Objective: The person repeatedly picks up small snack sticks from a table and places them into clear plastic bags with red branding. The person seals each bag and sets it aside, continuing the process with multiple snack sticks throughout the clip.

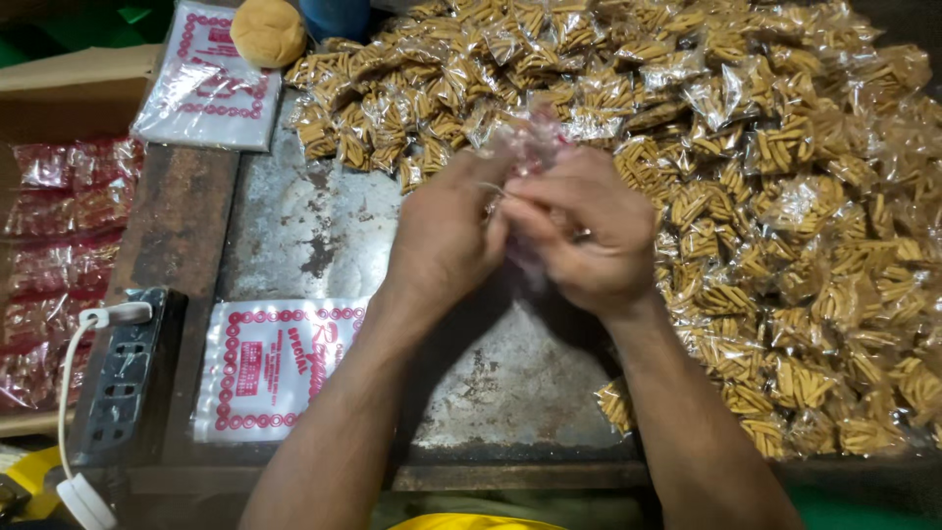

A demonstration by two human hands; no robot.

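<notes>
My left hand (pixel 442 236) and my right hand (pixel 589 236) meet above the worn metal sheet (pixel 294 226), fingers pinched together on the neck of a small clear plastic packet (pixel 535 132). The packet's crinkled top sticks up between my fingers; its contents are mostly hidden by my hands. Right behind and to the right spreads a big heap of small clear packets of yellow stick snacks (pixel 765 196).
A stack of clear bags with red print (pixel 280 368) lies by my left forearm; another stack (pixel 206 83) lies at the back left under a round tan bun-like object (pixel 267 31). A power strip with a white plug (pixel 128 373) sits at left, beside red packets (pixel 59 255) in a cardboard box.
</notes>
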